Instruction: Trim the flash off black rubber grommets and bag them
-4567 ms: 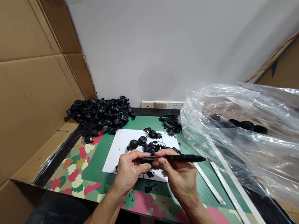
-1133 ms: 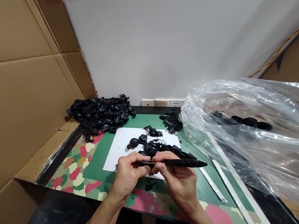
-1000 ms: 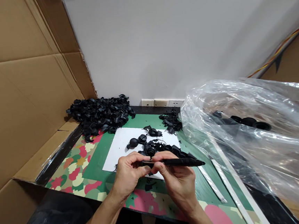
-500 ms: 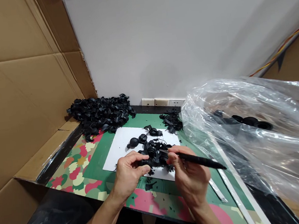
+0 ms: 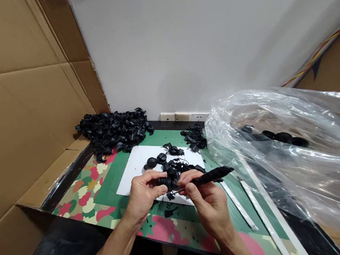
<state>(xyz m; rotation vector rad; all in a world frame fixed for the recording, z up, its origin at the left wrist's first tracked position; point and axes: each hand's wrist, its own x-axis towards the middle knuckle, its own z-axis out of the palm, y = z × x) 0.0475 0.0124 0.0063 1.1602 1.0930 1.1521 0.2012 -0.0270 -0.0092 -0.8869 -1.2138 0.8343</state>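
My left hand [image 5: 144, 193] pinches a black ribbed rubber part [image 5: 163, 181] between thumb and fingertips, above a white sheet [image 5: 129, 172]. Close on its right, my right hand [image 5: 207, 197] is closed around a knife with a black-wrapped handle [image 5: 214, 175]. The thin blade points left, toward the lower side of the ribbed part; whether it touches cannot be made out. Behind both hands, several black rubber pieces and trimmings [image 5: 177, 166] lie on the sheet. Two round-headed black parts [image 5: 152, 162] sit at the left of them.
A large heap of black rubber parts [image 5: 113, 130] stands at the back left by cardboard [image 5: 36, 99]. A smaller pile of scraps [image 5: 195, 137] lies at the back. On the right, a clear plastic bag [image 5: 259, 167] holds black round parts. White strips [image 5: 239, 204] lie on the green mat [image 5: 110, 194].
My right hand has moved left and closer to my left hand, and the knife has tilted so its handle end points higher. My left hand keeps its grip on the ribbed part.
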